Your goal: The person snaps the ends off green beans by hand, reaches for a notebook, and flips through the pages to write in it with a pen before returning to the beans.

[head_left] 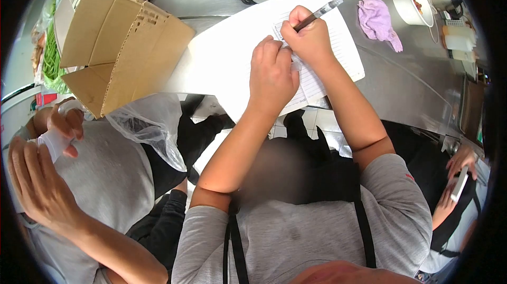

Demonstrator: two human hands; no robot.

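Observation:
An open notebook with lined pages lies on the steel counter. My right hand grips a dark pen with a clear cap end, its tip side down at the page and mostly hidden by my fingers. Just left of it, my left hand rests on the paper with its fingers curled together. Something small and clear shows beside its thumb. The blank white page spreads out to the left.
Left of the notebook stands an open cardboard box, with a clear plastic bag below it. A purple cloth and a white bowl sit at the right. Co-workers flank me: one handles translucent plastic, another holds a white object.

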